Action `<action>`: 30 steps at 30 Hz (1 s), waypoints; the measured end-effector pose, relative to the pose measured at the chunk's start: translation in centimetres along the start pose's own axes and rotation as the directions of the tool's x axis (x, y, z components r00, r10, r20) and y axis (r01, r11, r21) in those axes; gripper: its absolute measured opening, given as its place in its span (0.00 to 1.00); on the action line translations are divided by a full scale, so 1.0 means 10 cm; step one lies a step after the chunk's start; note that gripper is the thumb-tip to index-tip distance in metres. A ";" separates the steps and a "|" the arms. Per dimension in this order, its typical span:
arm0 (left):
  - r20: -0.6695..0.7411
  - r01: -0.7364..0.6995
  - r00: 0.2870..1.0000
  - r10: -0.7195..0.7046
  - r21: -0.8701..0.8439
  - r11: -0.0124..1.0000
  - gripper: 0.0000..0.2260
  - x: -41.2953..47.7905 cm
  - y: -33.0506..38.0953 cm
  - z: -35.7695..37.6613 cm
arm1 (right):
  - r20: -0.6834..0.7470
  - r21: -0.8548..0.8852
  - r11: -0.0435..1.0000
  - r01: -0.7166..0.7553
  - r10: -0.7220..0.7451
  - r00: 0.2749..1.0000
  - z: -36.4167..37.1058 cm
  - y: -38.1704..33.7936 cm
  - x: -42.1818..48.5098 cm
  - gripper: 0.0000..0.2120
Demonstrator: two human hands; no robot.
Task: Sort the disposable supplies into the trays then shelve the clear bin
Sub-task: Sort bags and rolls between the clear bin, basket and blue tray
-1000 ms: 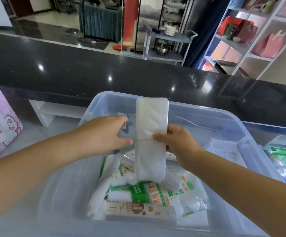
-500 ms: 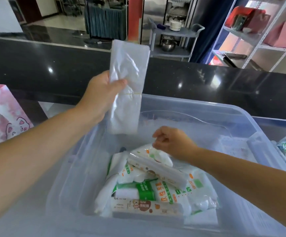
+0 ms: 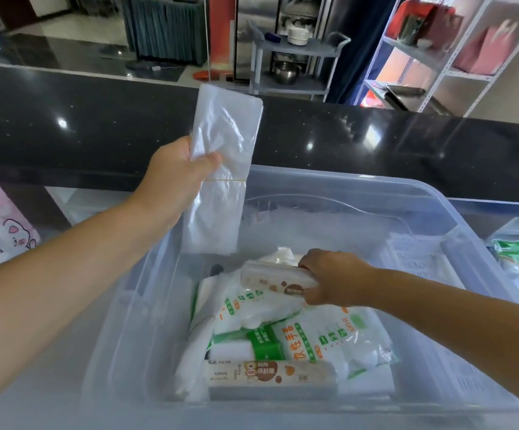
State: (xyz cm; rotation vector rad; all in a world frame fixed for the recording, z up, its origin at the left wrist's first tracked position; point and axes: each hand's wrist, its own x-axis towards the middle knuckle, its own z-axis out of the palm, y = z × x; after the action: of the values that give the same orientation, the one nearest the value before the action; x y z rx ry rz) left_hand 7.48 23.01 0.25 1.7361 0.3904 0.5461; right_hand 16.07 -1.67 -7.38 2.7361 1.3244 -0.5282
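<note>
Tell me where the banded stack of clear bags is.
Head view, left of centre: left hand holds the bag stack upright above the clear bin's back-left corner.

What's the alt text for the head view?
Left hand holds a banded stack of clear bags up over a clear bin, while the right hand grips a boxed roll atop packets inside it.

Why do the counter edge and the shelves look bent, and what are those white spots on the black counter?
Head view: the wide-angle lens bows the black counter and tilts the shelving; the white spots are lights reflected in its glossy top; the clear bin walls look hazy, and the near arms are slightly soft.
</note>
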 end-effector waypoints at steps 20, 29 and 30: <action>0.268 -0.215 0.905 0.329 -0.379 0.900 0.05 -0.80 1.30 1.88 | -0.726 -0.114 0.886 -0.449 0.234 0.647 -0.57 1.09 -2.77 0.23; 0.238 -0.178 0.926 0.294 -0.413 0.893 0.03 -1.76 1.62 3.86 | -0.673 0.034 0.830 -0.556 0.431 0.602 0.20 2.66 -4.33 0.24; 0.229 -0.172 0.932 0.282 -0.406 0.898 0.04 -1.85 1.61 4.05 | -0.658 0.046 0.826 -0.562 0.448 0.605 0.30 2.82 -4.44 0.24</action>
State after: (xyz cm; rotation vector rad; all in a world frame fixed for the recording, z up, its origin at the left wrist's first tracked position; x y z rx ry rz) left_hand 14.01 -23.53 6.01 1.4583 -0.1253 0.4932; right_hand 11.54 -53.40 1.60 3.0420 0.4892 0.6115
